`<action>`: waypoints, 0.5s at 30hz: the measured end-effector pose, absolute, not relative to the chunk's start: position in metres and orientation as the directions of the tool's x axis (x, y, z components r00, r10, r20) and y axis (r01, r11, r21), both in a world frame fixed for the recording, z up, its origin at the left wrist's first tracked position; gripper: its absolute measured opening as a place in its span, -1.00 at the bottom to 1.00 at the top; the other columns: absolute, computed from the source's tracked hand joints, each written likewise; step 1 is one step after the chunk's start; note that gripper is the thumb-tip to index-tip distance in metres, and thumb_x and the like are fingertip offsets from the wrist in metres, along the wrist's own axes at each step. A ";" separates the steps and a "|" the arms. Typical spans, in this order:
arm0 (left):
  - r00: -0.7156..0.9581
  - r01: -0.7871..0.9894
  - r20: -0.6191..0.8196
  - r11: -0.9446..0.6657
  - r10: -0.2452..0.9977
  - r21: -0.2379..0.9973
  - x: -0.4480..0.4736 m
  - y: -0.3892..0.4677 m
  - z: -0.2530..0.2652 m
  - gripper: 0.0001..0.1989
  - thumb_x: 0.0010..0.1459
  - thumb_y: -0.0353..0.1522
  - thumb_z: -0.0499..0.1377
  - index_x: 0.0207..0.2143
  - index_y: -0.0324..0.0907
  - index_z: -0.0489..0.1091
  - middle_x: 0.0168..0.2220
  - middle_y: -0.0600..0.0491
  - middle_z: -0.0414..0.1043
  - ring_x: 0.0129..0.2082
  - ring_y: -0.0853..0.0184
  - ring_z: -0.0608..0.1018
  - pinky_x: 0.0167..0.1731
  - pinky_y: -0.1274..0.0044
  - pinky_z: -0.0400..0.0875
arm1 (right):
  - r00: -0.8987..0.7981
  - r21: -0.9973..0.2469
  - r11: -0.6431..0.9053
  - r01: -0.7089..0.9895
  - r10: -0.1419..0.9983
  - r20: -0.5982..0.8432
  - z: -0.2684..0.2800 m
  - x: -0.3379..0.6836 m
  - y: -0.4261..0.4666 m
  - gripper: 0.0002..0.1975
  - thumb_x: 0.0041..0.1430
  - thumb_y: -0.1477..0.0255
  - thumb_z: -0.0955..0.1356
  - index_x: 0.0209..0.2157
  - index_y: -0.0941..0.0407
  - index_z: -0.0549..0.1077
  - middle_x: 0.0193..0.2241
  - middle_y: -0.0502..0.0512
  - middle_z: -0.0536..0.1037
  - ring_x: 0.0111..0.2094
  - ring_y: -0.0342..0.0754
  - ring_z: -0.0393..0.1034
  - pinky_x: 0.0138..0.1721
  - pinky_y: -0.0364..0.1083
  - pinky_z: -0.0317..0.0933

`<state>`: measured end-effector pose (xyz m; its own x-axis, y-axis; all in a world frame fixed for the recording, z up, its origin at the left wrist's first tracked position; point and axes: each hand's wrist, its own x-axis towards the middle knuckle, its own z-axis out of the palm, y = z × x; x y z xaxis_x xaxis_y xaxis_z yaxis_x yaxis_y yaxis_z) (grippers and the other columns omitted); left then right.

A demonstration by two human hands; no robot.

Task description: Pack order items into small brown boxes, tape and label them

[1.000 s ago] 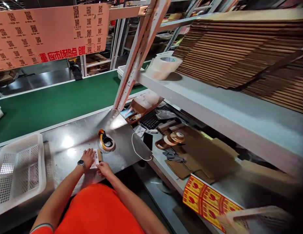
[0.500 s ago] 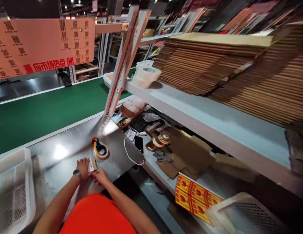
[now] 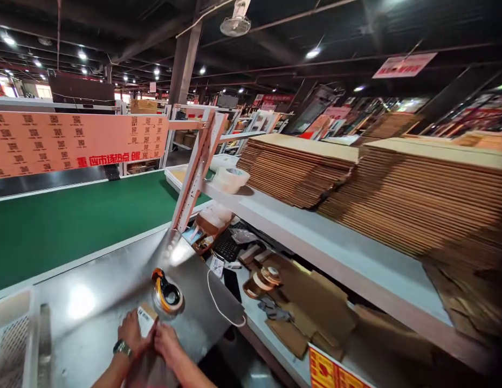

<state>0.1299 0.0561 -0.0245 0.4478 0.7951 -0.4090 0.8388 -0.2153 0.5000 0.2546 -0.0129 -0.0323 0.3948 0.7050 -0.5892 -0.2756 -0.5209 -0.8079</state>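
From my remote station I recorded both hands at the lower edge of the frame, left of centre, over the steel table [image 3: 105, 275]. The item in hand, a small labelled box [image 3: 146, 320], stood between them, its white label facing up toward the camera and a strip of brown board showing along the upper right side.

The left hand [image 3: 131, 330], with a wristwatch [image 3: 122, 347] on it, was the nearer: its fingers lay along the box's left side and its thumb crossed toward the near end, which I judged to be a grasp. From that hand, the box lay to the upper right in the frame. The right hand [image 3: 166, 340] was at the lower right corner, fingers curled in and touching; I could not tell whether they pinched it.

The box sat at a slant. The hands covered its near end, so its long axis could not be established.

A tape dispenser [image 3: 165, 288] lay just beyond, to the upper right. A white basket [image 3: 33, 323] stood at the lower left.
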 end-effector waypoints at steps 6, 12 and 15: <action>0.452 0.794 -0.245 -0.262 0.858 0.549 0.118 0.040 0.036 -0.02 0.19 -0.20 0.42 0.57 -0.37 0.27 0.45 -0.53 0.46 0.47 -0.34 0.51 0.45 0.03 0.43 | 0.460 -0.837 -0.224 -0.500 0.750 -0.476 0.007 0.239 0.016 -0.27 0.06 -0.41 0.44 -0.19 -0.02 0.57 -0.28 0.22 0.77 0.00 0.33 0.76 -0.06 0.18 0.68; 0.506 0.342 -0.214 0.033 0.836 0.939 0.087 0.051 0.046 -0.26 0.46 -0.06 0.18 0.55 -0.20 0.31 0.44 -0.32 0.58 0.41 -0.10 0.63 0.49 0.10 0.45 | 0.426 -0.804 -0.257 -0.537 0.739 -0.521 0.039 0.239 0.020 -0.39 0.26 -0.25 0.52 -0.14 0.03 0.60 -0.26 0.21 0.80 0.02 0.27 0.77 0.05 0.11 0.68; 0.449 0.184 -0.273 0.211 0.851 0.960 0.076 0.050 0.039 -0.21 0.48 0.07 0.15 0.53 -0.23 0.34 0.43 -0.33 0.60 0.41 -0.07 0.64 0.47 0.13 0.48 | 0.373 -0.777 -0.287 -0.560 0.751 -0.545 0.048 0.225 0.017 -0.36 0.40 -0.27 0.41 -0.10 0.07 0.62 -0.24 0.30 0.81 0.05 0.29 0.78 0.04 0.13 0.69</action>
